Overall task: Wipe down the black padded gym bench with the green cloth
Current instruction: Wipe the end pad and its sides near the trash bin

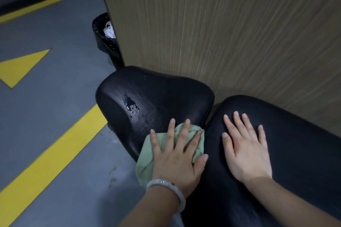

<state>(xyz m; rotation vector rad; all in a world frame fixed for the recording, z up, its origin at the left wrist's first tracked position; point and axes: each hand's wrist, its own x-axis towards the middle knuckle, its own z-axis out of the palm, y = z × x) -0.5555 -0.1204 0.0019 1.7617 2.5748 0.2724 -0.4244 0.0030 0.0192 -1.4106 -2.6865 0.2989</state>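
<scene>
Hands first: your left hand [177, 155] is lying flat on the green cloth [147, 158], fingers straight and spread, pressing it onto the near corner of the seat pad [153, 94]. You are not gripping the cloth, only holding it down with your palm and fingers. It is sitting bunched under your hand, with its near edge hanging off the pad's left side over the floor [46, 116]. A pale bracelet [166, 188] is circling that wrist.

Your right hand [245, 151] is resting palm down on the long back pad [295, 162] of the bench, fingers straight and slightly fanned, holding nothing. The two hands are lying near each other, on either side of the narrow gap where the two black pads are meeting.

Ahead of your left fingertips, a small puddle of water [132, 104] is sitting on the seat pad (with a few loose droplets trailing from it toward the cloth). The puddle and the cloth are staying apart, not touching.

Behind the bench a wood-grain panel [221, 33] is standing upright, just beside the far edges of both pads. A black bin [103, 42] with a bag liner is peeking out past the panel's left edge. Yellow lines [55, 153] are running across the grey floor.
</scene>
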